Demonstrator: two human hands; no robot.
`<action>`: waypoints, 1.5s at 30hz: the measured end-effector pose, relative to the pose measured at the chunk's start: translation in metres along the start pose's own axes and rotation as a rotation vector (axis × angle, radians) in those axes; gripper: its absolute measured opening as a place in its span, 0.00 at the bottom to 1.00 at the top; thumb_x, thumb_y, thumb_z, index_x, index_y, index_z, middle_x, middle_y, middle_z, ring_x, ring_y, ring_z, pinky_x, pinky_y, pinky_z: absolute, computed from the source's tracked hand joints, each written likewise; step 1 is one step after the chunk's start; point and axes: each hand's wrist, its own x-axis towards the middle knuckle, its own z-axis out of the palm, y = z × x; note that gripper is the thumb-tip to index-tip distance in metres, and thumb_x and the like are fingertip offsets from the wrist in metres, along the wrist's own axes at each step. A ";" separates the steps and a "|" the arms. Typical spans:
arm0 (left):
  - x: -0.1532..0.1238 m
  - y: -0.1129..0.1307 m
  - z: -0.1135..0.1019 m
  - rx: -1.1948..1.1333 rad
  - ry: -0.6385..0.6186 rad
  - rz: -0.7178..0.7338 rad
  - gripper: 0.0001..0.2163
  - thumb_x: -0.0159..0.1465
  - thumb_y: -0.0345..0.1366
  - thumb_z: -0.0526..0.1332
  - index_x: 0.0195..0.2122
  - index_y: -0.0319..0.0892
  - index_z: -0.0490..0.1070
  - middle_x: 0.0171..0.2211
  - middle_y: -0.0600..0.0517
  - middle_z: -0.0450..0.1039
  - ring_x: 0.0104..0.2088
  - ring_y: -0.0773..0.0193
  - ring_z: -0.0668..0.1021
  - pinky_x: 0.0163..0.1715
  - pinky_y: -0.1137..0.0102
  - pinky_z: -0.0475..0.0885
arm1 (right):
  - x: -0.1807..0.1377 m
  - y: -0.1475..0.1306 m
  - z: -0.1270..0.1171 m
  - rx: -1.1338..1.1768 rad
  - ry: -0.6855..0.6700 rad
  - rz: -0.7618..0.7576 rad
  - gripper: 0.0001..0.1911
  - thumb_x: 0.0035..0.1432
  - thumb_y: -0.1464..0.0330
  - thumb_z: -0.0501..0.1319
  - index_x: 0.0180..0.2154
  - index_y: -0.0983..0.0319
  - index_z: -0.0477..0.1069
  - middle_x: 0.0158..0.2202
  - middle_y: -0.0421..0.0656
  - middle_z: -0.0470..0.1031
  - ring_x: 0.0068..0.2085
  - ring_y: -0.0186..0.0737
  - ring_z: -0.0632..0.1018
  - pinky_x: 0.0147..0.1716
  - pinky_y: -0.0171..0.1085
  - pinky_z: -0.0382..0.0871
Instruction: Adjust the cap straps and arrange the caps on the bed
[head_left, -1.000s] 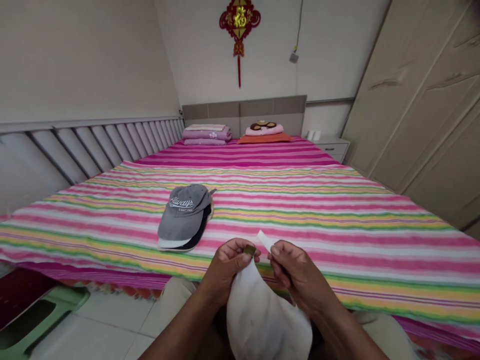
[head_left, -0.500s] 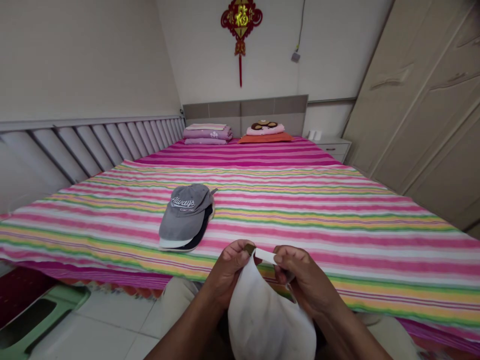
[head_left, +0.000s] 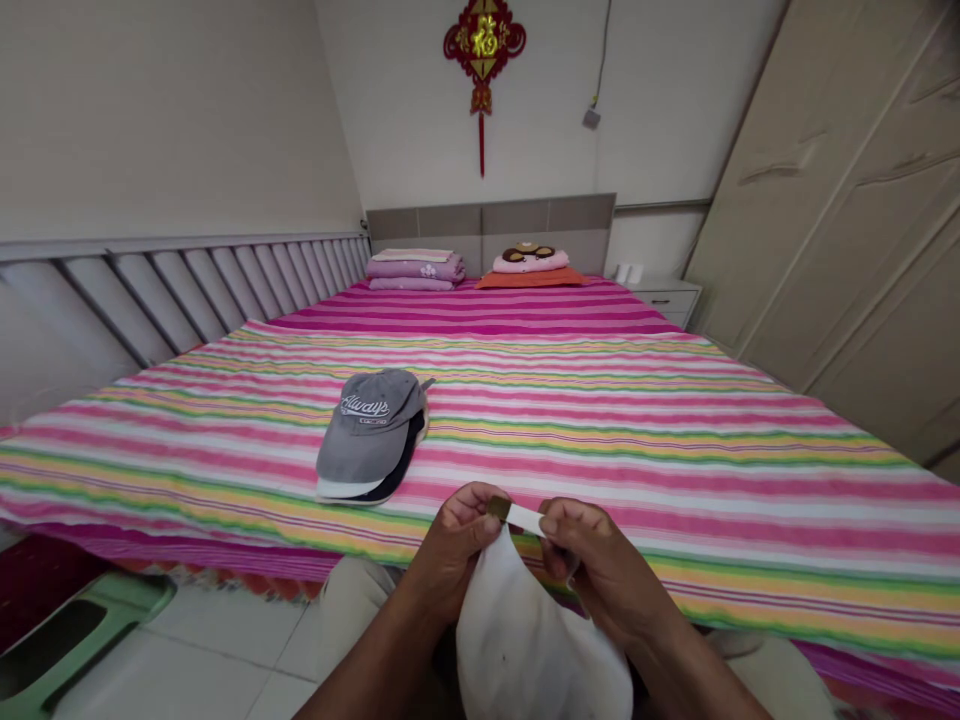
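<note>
A white cap (head_left: 536, 640) hangs over my lap, its back edge raised between my hands. My left hand (head_left: 466, 535) pinches the brass-coloured buckle (head_left: 499, 508) at the strap's end. The white strap (head_left: 527, 519) runs from the buckle to my right hand (head_left: 589, 550), where thumb and fingers close on it. Part of the strap and the cap's right edge are hidden behind the right fingers. Ahead and to the left, a grey cap (head_left: 366, 425) with white lettering rests on top of a dark cap (head_left: 405, 465) on the bed.
The striped bedsheet (head_left: 600, 390) covers the bed before me. Folded purple bedding (head_left: 416, 270) and an orange pillow (head_left: 529, 277) lie by the headboard (head_left: 551, 220). A green stool (head_left: 112, 610) stands on the tiled floor at lower left. A wardrobe (head_left: 847, 230) rises at right.
My left fingers have tilted the buckle so more of its face shows. My right hand has shifted slightly left and down along the strap, leaving a shorter length visible.
</note>
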 end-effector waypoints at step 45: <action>0.003 0.015 0.003 0.462 -0.050 -0.181 0.10 0.46 0.33 0.67 0.29 0.37 0.73 0.22 0.53 0.72 0.21 0.73 0.71 0.23 0.76 0.64 | 0.002 -0.010 -0.011 -0.038 -0.106 0.061 0.13 0.37 0.72 0.65 0.24 0.62 0.60 0.16 0.30 0.61 0.15 0.24 0.62 0.16 0.28 0.52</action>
